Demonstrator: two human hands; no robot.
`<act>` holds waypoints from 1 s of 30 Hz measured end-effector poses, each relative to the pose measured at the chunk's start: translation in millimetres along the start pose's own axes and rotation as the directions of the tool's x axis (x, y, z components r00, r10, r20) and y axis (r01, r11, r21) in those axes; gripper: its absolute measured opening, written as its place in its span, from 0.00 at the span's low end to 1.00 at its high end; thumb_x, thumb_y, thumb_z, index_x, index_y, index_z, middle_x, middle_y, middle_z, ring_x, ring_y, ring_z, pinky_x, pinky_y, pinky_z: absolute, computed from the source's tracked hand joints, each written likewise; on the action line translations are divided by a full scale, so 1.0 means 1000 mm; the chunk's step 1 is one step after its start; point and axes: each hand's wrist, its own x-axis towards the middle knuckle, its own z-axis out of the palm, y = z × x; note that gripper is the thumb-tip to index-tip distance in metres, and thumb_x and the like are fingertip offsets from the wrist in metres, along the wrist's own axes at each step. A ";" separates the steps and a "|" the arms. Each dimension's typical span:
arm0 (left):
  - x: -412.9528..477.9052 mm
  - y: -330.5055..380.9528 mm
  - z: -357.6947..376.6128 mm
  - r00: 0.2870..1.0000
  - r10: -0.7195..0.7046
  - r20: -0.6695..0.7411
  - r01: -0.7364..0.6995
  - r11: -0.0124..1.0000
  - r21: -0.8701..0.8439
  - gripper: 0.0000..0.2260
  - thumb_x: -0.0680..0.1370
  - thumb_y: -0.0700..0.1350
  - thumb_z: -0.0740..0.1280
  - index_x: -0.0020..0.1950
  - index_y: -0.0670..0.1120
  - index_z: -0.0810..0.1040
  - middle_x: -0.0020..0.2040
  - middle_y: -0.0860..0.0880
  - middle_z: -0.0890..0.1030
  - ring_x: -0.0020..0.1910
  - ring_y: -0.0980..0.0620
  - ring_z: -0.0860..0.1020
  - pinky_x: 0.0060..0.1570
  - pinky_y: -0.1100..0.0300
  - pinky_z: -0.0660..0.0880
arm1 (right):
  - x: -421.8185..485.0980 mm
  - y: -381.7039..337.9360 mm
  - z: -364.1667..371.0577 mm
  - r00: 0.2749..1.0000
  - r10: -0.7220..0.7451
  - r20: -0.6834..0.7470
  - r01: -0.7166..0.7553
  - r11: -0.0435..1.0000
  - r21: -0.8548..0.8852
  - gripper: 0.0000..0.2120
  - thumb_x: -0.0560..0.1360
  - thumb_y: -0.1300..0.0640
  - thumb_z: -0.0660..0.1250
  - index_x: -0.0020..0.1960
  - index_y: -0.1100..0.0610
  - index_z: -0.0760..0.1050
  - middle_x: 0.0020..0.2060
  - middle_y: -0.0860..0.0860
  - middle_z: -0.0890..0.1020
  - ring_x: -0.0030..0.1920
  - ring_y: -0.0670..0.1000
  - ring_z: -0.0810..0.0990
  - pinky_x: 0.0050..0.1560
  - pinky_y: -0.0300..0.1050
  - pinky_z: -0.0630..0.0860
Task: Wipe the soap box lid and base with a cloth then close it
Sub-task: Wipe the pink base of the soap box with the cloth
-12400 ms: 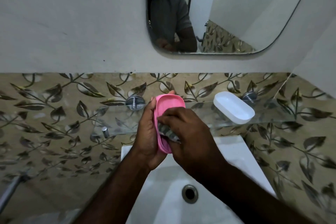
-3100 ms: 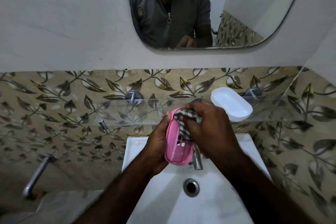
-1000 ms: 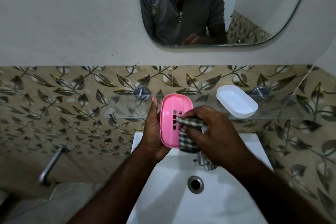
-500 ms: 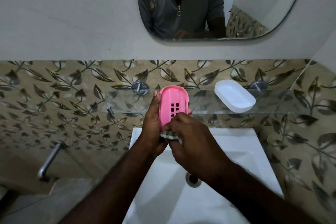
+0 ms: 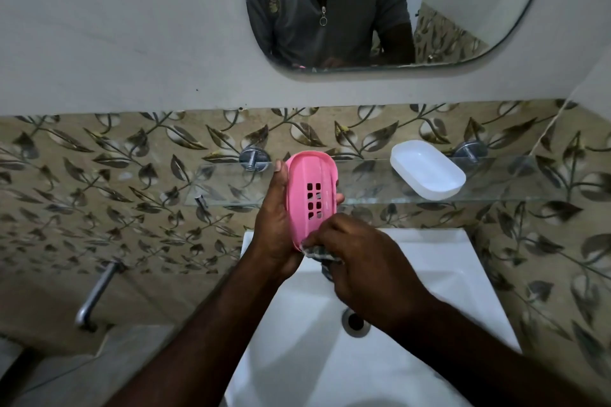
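Base (image 5: 309, 195), pink, gripped upright between left hand (image 5: 274, 228) thumb and fingertips; cloth (image 5: 319, 253), pinched in right hand (image 5: 360, 261) fingers, has dropped from slots to bottom edge: base likely near done, lid (image 5: 426, 168) beyond right fingers.

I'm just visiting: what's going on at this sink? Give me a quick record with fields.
Left hand: grips the pink soap box part with holes, upright over the sink
Right hand: holds a checked cloth at its lower end
White soap box part: lies on the glass shelf, untouched
Box: open, two parts apart
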 end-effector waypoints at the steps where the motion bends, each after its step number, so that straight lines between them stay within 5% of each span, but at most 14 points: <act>1: 0.001 -0.001 0.000 1.000 -0.007 -0.004 0.007 1.000 -0.017 0.34 0.75 0.68 0.53 0.58 0.42 0.81 0.50 0.40 0.83 0.48 0.45 0.81 0.49 0.50 0.77 | 0.000 0.006 -0.001 1.000 0.021 -0.008 -0.022 0.999 -0.024 0.16 0.68 0.65 0.66 0.51 0.50 0.81 0.47 0.48 0.81 0.48 0.53 0.81 0.42 0.48 0.79; 3: 0.004 -0.003 0.001 1.000 -0.013 -0.008 0.012 1.000 -0.027 0.34 0.77 0.68 0.48 0.49 0.46 0.86 0.46 0.42 0.84 0.45 0.46 0.82 0.50 0.49 0.76 | 0.007 0.019 -0.005 0.992 0.113 -0.062 -0.114 0.994 -0.003 0.13 0.70 0.63 0.67 0.51 0.49 0.80 0.47 0.48 0.80 0.46 0.53 0.80 0.42 0.50 0.79; 7: 0.005 -0.005 0.009 1.000 -0.011 -0.024 0.008 0.995 -0.095 0.31 0.78 0.66 0.49 0.51 0.46 0.83 0.47 0.43 0.85 0.44 0.46 0.83 0.47 0.49 0.79 | 0.017 0.020 -0.006 0.938 0.273 -0.212 -0.245 0.958 0.150 0.08 0.73 0.60 0.68 0.51 0.51 0.78 0.46 0.48 0.82 0.43 0.51 0.82 0.44 0.48 0.80; 10: 0.005 -0.006 0.012 1.000 -0.010 -0.011 0.009 0.991 -0.133 0.32 0.77 0.66 0.51 0.58 0.42 0.80 0.51 0.39 0.82 0.47 0.43 0.82 0.49 0.48 0.78 | 0.004 -0.005 0.002 0.963 0.192 -0.190 -0.141 0.957 0.254 0.09 0.72 0.59 0.66 0.50 0.51 0.79 0.44 0.48 0.82 0.41 0.52 0.82 0.42 0.51 0.81; 13: 0.005 -0.010 0.013 1.000 0.004 -0.020 -0.007 0.989 -0.145 0.33 0.76 0.67 0.54 0.62 0.41 0.78 0.55 0.37 0.80 0.49 0.42 0.81 0.49 0.48 0.79 | 0.000 -0.004 0.001 0.987 0.049 -0.154 -0.030 0.992 0.122 0.13 0.68 0.61 0.66 0.51 0.52 0.80 0.46 0.49 0.82 0.45 0.53 0.82 0.43 0.50 0.80; 16: 0.006 -0.010 0.014 0.999 0.026 -0.040 -0.033 0.986 -0.164 0.31 0.74 0.66 0.55 0.49 0.43 0.86 0.48 0.40 0.83 0.45 0.44 0.82 0.49 0.49 0.79 | 0.013 0.017 -0.003 0.973 0.147 -0.181 -0.121 0.982 0.146 0.14 0.69 0.62 0.68 0.54 0.52 0.79 0.50 0.49 0.79 0.45 0.53 0.82 0.41 0.52 0.82; 22: 0.008 -0.003 0.020 0.993 0.091 -0.074 -0.101 0.985 -0.140 0.32 0.77 0.66 0.53 0.49 0.43 0.85 0.45 0.40 0.83 0.43 0.43 0.80 0.49 0.49 0.75 | 0.014 0.006 0.004 0.961 0.181 -0.210 -0.103 0.936 0.337 0.10 0.70 0.61 0.68 0.48 0.50 0.82 0.44 0.47 0.82 0.41 0.50 0.82 0.42 0.51 0.81; 26: 0.009 0.002 0.032 0.980 0.152 -0.129 -0.159 0.986 -0.046 0.34 0.74 0.67 0.57 0.61 0.39 0.77 0.44 0.38 0.81 0.41 0.43 0.79 0.43 0.51 0.76 | 0.012 0.016 0.001 0.959 0.181 -0.219 -0.075 0.904 0.421 0.15 0.70 0.68 0.67 0.47 0.51 0.83 0.42 0.46 0.84 0.39 0.47 0.84 0.38 0.47 0.81; 30: 0.011 0.002 0.037 0.969 0.181 -0.171 -0.176 0.983 0.041 0.38 0.70 0.70 0.60 0.66 0.42 0.74 0.50 0.37 0.81 0.45 0.43 0.80 0.43 0.51 0.78 | 0.013 0.040 -0.005 0.942 0.166 -0.291 -0.086 0.959 0.268 0.17 0.67 0.68 0.66 0.49 0.52 0.83 0.46 0.46 0.84 0.47 0.46 0.83 0.48 0.47 0.80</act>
